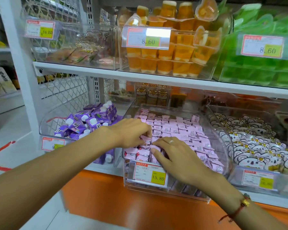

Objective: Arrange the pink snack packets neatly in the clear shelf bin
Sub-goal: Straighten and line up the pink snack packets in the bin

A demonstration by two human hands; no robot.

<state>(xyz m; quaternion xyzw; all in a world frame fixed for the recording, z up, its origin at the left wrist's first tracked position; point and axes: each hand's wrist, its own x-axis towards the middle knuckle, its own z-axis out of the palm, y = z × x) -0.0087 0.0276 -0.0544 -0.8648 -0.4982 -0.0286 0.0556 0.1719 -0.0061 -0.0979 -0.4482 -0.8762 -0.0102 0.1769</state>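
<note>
A clear shelf bin [223,143] on the lower shelf holds several small pink snack packets [178,130] standing in rows. A price tag reading 15.80 hangs on its front. My left hand [131,131] reaches in from the left, its fingers curled down and pinching packets near the bin's front left. My right hand [171,155], with a ring on one finger, lies over the front packets, fingers bent and the thumb pressed against a packet at the front edge. The packets under both hands are partly hidden.
A bin of purple cartons [90,122] stands to the left, a bin of white bear-print packets [259,146] to the right. Above, the white shelf board [140,75] carries bins of orange jelly cups [170,52] and green packs [259,68]. An orange ledge [123,205] runs below.
</note>
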